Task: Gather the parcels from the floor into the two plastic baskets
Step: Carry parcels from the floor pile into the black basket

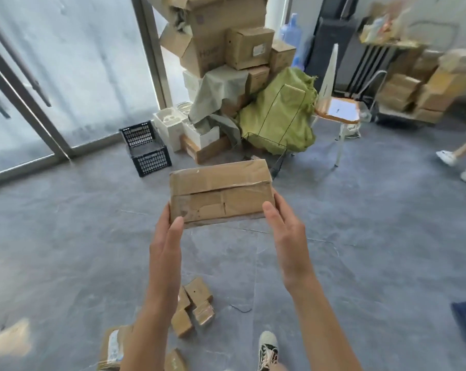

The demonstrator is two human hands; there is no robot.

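Observation:
I hold a flat, taped cardboard parcel (pixel 221 192) out in front of me at about waist height. My left hand (pixel 170 236) grips its lower left corner, thumb on the near face. My right hand (pixel 282 231) grips the lower right corner the same way. Two black plastic baskets (pixel 146 148) stand together on the floor beyond the parcel, to the left, by the glass door. Several small parcels (pixel 197 293) lie on the floor under my arms. A larger labelled parcel (pixel 111 346) lies at the lower left.
Behind the baskets rises a tall pile of cardboard boxes (pixel 226 49), with a green sack (pixel 280 116) against it. A chair (pixel 339 111) holding a paper stands to the right. Another person's feet (pixel 456 164) are at the right edge. My shoe (pixel 268 349) is below.

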